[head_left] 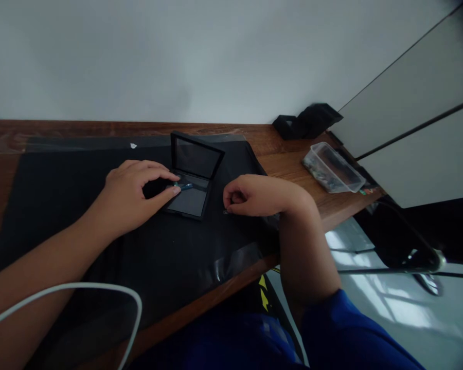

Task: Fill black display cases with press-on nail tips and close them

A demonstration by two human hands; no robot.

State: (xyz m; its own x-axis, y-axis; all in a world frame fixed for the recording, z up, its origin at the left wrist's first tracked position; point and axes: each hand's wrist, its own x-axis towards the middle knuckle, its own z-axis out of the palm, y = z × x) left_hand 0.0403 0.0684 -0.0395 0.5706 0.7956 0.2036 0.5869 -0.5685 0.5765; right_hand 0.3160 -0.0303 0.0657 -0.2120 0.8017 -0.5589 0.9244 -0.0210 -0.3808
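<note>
The small blue piece (pixel 185 186) is located over the base of the open black case (pixel 189 204). The left hand (pixel 125 190) holds its near end in a narrow pinch between thumb and fingertips, apparently to keep it steady. The case lid (pixel 197 156) stands raised, which leaves the base accessible. The right hand (pixel 254 195) is curled beside the case, fingertips at a tiny clear item (pixel 226 211); whether it is gripped cannot be determined. A dark mat (pixel 170 257) covers the desk (pixel 281 154), presumably for surface protection. A clear tub (pixel 341 177) sits farther right, probably for small parts.
</note>
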